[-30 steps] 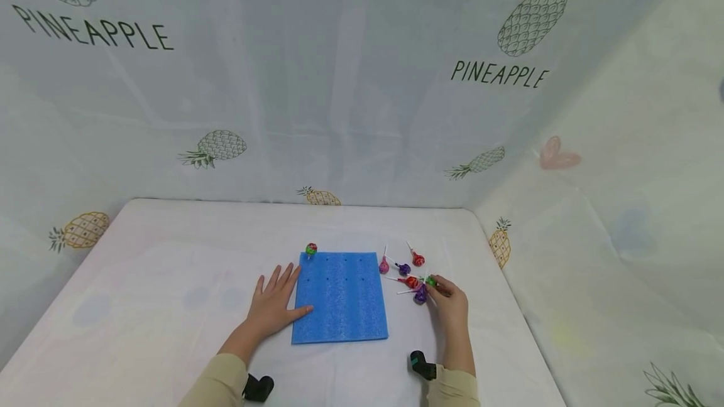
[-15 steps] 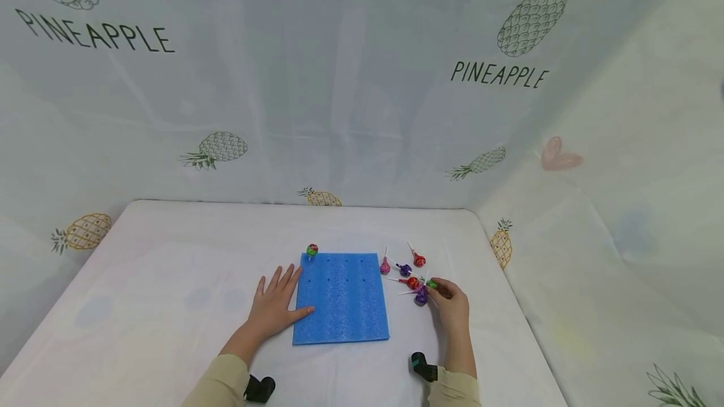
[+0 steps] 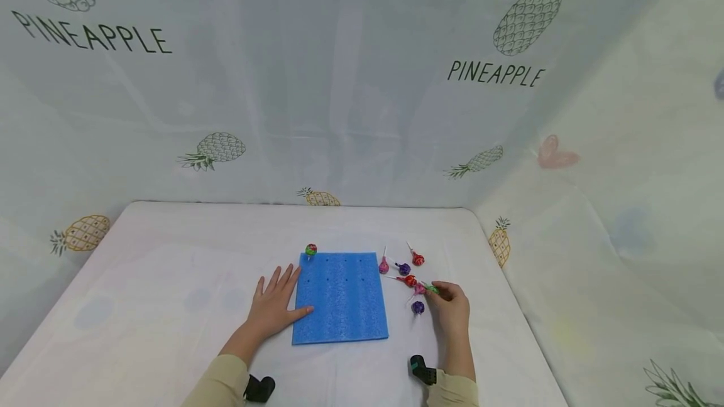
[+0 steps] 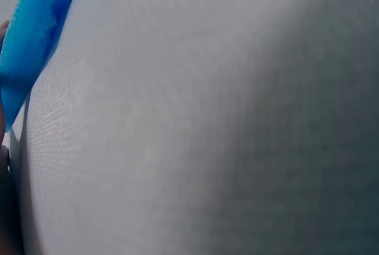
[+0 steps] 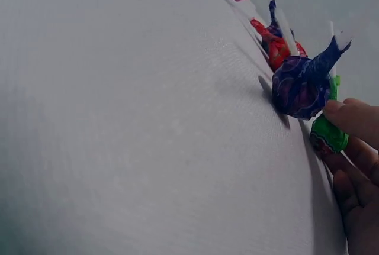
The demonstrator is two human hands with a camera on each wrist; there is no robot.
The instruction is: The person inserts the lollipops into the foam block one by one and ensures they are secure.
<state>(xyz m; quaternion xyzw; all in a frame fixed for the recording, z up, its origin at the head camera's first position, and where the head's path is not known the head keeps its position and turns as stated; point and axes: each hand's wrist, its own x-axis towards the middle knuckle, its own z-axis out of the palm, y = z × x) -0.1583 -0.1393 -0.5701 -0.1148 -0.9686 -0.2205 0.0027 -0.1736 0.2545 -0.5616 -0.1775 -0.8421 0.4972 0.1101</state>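
Note:
In the head view my left hand [image 3: 273, 303] lies with fingers spread at the left edge of a blue foam board [image 3: 342, 306], its thumb over the board. A green and red lollipop [image 3: 311, 249] stands in the board's far left corner. To the right of the board, my right hand [image 3: 449, 308] pinches a green lollipop [image 5: 329, 134] between thumb and fingers. Close against it are a purple lollipop [image 5: 302, 87], a red lollipop [image 3: 407, 281] and a pink lollipop [image 3: 419, 289]. The left wrist view shows mostly cloth and the board's edge [image 4: 35, 36].
Farther back beside the board lie another pink lollipop [image 3: 384, 265], another purple lollipop [image 3: 403, 269] and another red lollipop [image 3: 418, 259]. Small holes run in rows across the board's far half. A white cloth covers the table [image 3: 170, 269], and a printed curtain [image 3: 339, 80] hangs behind.
The purple lollipop by my right hand has rolled slightly toward me, its stick no longer pointing left. The green lollipop and right fingers have dipped a little. My left hand stays put.

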